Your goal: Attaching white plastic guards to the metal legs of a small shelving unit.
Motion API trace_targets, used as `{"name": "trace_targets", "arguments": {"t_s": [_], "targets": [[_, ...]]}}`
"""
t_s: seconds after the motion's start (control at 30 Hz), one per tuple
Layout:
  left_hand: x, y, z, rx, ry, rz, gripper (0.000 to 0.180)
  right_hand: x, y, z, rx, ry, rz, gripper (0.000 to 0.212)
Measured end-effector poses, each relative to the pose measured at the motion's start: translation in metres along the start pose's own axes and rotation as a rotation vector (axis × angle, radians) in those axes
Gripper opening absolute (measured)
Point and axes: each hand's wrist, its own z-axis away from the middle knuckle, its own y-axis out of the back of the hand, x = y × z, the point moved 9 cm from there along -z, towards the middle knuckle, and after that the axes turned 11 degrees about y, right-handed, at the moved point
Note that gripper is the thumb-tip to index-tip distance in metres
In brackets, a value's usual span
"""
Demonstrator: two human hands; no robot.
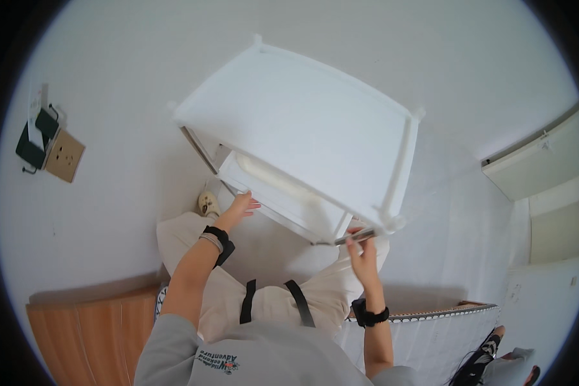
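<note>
In front of me stands a white two-tier shelf rack, with raised corners on its top tier and metal posts between the tiers. My left hand is at the near edge of the lower tier, toward its left end, fingers stretched out and holding nothing. My right hand has its fingers closed around the near right metal post, just below the top tier's corner. At the left, another metal post joins the two tiers. The top tier hides much of the lower one.
On the floor at the far left lie a dark green case and a brown cardboard piece. Wooden furniture is at the lower left, a pale bed-like surface behind me at right. White cabinets line the right side.
</note>
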Motion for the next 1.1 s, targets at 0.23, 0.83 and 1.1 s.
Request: {"name": "trace_targets", "arguments": {"t_s": [0.23,0.83,1.1], "targets": [[0.05,0.054,-0.014,0.348,-0.055,-0.354,0.049,-0.052,-0.074,0.024,-0.324,0.1,0.178,0.025],[-0.102,-0.025,0.182,0.064,-0.394,-0.992,0.033,-0.116,-0.194,0.073,-0.602,0.445,0.137,0.028],[-0.103,-0.041,0.205,0.233,-0.404,-0.807,0.023,-0.004,-0.004,0.023,0.312,0.23,0.207,0.05]]}}
